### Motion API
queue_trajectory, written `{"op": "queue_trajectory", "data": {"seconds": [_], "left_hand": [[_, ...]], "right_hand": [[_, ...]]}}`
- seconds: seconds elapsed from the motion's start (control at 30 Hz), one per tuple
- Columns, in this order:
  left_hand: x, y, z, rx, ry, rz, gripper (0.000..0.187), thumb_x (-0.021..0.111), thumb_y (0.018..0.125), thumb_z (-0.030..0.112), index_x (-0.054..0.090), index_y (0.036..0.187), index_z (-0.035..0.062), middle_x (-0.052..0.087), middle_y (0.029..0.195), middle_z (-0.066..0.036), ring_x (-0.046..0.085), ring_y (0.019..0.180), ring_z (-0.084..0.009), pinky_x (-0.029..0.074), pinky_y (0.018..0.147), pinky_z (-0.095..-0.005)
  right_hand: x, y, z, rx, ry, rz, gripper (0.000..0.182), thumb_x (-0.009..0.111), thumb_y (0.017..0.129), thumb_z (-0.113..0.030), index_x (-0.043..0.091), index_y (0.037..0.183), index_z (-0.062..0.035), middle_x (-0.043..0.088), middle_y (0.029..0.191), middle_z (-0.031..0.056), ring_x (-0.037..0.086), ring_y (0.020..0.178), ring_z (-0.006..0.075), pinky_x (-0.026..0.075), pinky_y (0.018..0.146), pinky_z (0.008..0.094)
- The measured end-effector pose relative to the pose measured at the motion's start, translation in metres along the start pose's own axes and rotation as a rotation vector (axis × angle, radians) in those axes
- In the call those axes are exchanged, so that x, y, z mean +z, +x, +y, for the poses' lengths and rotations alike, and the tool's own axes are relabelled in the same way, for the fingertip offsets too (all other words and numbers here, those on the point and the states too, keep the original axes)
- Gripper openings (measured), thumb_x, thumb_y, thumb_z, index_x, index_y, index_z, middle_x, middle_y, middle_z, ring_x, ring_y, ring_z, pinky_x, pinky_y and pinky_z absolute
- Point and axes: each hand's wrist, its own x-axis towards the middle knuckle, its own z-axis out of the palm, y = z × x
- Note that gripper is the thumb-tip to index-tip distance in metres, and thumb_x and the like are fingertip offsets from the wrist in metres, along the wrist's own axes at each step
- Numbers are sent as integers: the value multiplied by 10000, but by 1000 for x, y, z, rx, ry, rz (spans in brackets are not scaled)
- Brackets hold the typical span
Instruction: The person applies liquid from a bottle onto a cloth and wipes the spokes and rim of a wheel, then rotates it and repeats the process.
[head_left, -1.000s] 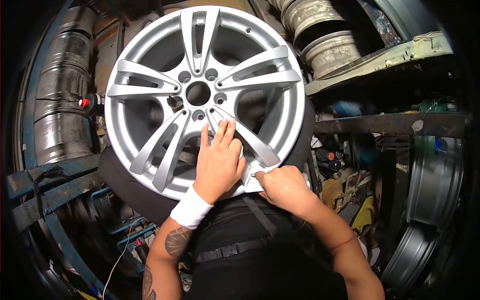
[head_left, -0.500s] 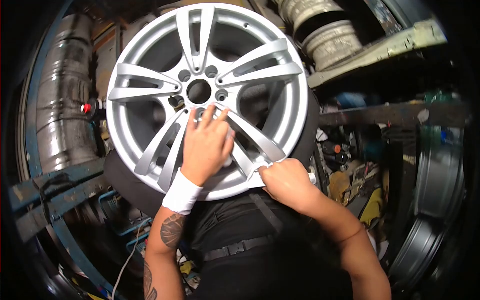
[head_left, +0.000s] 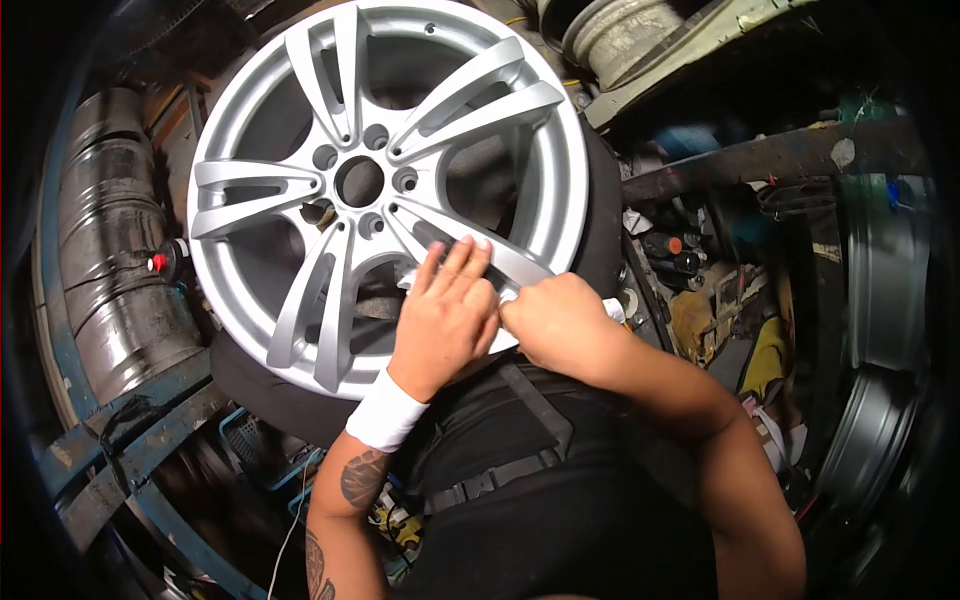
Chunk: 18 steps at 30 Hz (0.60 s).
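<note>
A silver alloy wheel rim (head_left: 572,190) with paired spokes lies face up in front of me, tilted towards my body. My left hand (head_left: 447,325), with a white band (head_left: 386,412) at the wrist, rests on the lower right spoke pair, its fingers stretched out. A small pale piece shows beside these fingers; what it is I cannot make out. My right hand (head_left: 560,325) is closed at the rim's lower right edge, right beside the left. White cloth (head_left: 613,309) pokes out past this fist; most of it is hidden.
Beneath the rim is a black padded support (head_left: 603,215). Stacked metal barrels (head_left: 118,260) stand at the left behind a blue metal frame (head_left: 150,410). More wheels (head_left: 888,280) stand at the right, and a dirty rim (head_left: 625,40) lies at the top. Clutter fills the shelf at right.
My left hand has slid right and slightly down, from near the hub onto the lower right spokes, close to my right hand. The rim appears shifted up and left in view.
</note>
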Motion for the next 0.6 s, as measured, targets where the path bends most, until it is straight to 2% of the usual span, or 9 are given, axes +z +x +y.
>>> {"op": "queue_trajectory", "data": {"seconds": [0.07, 0.13, 0.2, 0.3, 0.4, 0.53, 0.6], "left_hand": [[-6, 0, -9, 55, -179, -48, 140, 699, 891, 148, 606, 884, 44, 671, 1364, -189, 597, 1335, -349, 410, 1159, -539], [-21, -2, -22, 40, -201, -65, 184, 705, 894, 102, 560, 814, 22, 685, 1351, -184, 614, 1324, -356, 438, 1142, -524], [-28, -9, -37, -101, -161, 29, 222, 696, 915, 92, 527, 801, 5, 662, 1379, -201, 612, 1318, -370, 444, 1132, -518], [-31, -23, -57, -273, -125, 93, 222, 671, 937, 96, 517, 835, -27, 603, 1444, -246, 583, 1327, -421, 440, 1115, -530], [-25, -24, -49, -269, -27, 92, 215, 665, 941, 104, 517, 850, -23, 577, 1474, -252, 556, 1350, -427, 410, 1136, -543], [-28, -30, -40, -242, -42, 84, 185, 661, 923, 95, 527, 839, -2, 584, 1473, -239, 548, 1374, -413, 377, 1152, -571], [-27, -35, -38, -206, -41, 65, 166, 676, 906, 107, 551, 851, 11, 598, 1469, -217, 538, 1390, -401, 375, 1158, -564]], "right_hand": [[-5, 0, 8, -32, 34, -49, 157, 754, 796, -222, 742, 828, -69, 728, 722, 147, 749, 704, 311, 584, 643, 428], [-2, -13, 1, -25, -17, 8, 231, 814, 781, -277, 739, 857, -72, 721, 712, 138, 743, 704, 325, 575, 639, 437], [-23, -18, -5, -44, -38, -113, 277, 807, 803, -349, 737, 846, -85, 714, 695, 130, 735, 681, 329, 567, 629, 443], [-11, -1, 7, -22, -20, -62, 352, 786, 825, -440, 743, 839, -91, 705, 679, 136, 726, 661, 337, 563, 621, 444], [-28, -9, 1, -40, -79, -119, 378, 823, 796, -447, 749, 803, -77, 737, 721, 124, 757, 713, 299, 584, 649, 409], [-22, 9, 21, -70, -21, -143, 469, 758, 824, -573, 756, 840, -104, 693, 660, 138, 720, 651, 331, 553, 608, 440], [-26, -1, 11, -100, -114, -146, 440, 770, 816, -560, 746, 839, -121, 682, 644, 120, 718, 651, 325, 544, 593, 438]]}}
